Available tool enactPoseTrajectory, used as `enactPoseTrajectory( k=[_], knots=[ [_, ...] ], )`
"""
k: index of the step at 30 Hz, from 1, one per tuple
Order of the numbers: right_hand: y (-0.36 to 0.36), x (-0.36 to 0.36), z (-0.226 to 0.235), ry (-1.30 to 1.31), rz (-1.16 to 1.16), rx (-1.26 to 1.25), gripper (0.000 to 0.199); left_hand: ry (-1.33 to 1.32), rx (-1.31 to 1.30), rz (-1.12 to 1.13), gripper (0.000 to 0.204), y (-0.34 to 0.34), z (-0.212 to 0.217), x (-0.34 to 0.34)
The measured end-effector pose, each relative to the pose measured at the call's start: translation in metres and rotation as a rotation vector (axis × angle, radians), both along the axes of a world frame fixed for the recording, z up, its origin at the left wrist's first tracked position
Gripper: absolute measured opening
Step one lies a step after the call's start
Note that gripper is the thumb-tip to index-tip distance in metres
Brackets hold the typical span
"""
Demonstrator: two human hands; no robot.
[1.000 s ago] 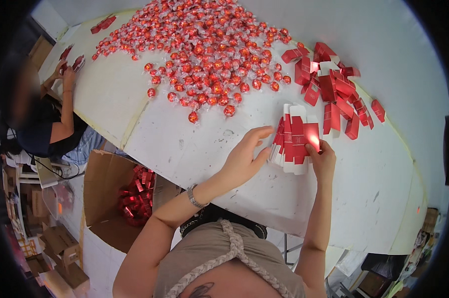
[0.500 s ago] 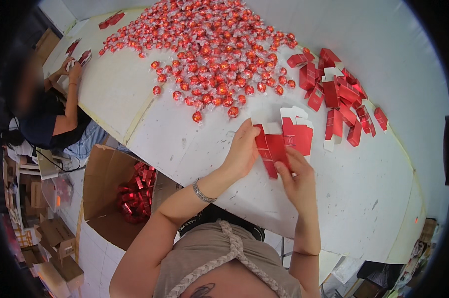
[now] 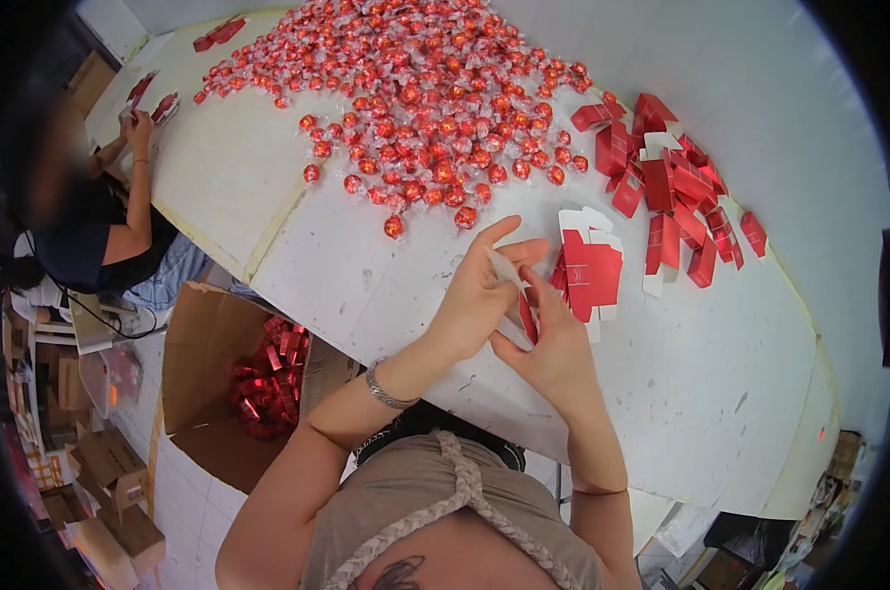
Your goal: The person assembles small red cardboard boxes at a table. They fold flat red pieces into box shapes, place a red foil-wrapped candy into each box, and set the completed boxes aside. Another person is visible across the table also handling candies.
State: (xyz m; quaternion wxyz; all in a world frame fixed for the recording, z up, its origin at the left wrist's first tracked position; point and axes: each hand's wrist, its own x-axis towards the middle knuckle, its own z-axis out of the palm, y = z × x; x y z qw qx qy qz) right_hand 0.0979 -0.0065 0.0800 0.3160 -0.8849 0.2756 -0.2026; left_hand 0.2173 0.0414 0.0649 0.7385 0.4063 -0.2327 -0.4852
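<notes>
Your L hand [image 3: 473, 300] & R hand [image 3: 553, 349] are close together, both clamped on one box [image 3: 528, 320] btwn them, long axis approx. away from you; flat boxes [image 3: 593, 275] on desk [image 3: 720, 374], nearer R hand.

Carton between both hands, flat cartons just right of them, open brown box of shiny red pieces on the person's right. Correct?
No: the head view shows the open brown box of shiny red pieces on the person's left, not right. The carton is between the left hand and right hand, flat cartons just right of them.
</notes>
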Motion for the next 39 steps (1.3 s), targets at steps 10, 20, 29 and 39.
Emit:
enactPoseTrajectory(
  k=[10,20,29,39],
  knots=[
    [-0.008,0.001,-0.008,-0.234,-0.062,0.256,0.056,-0.004,-0.118,0.061,0.054,0.017,-0.009,-0.002],
    [0.005,-0.015,-0.006,-0.065,0.138,0.315,0.052,0.008,0.011,0.065,0.057,0.017,-0.007,-0.001],
    [0.01,-0.016,-0.022,-0.29,0.246,0.357,0.085,0.032,-0.108,-0.004,0.077,0.013,0.0,0.003],
    [0.017,-0.018,-0.016,-0.25,0.091,0.318,0.07,0.04,-0.062,-0.312,0.072,0.019,0.003,0.027]
  ],
)
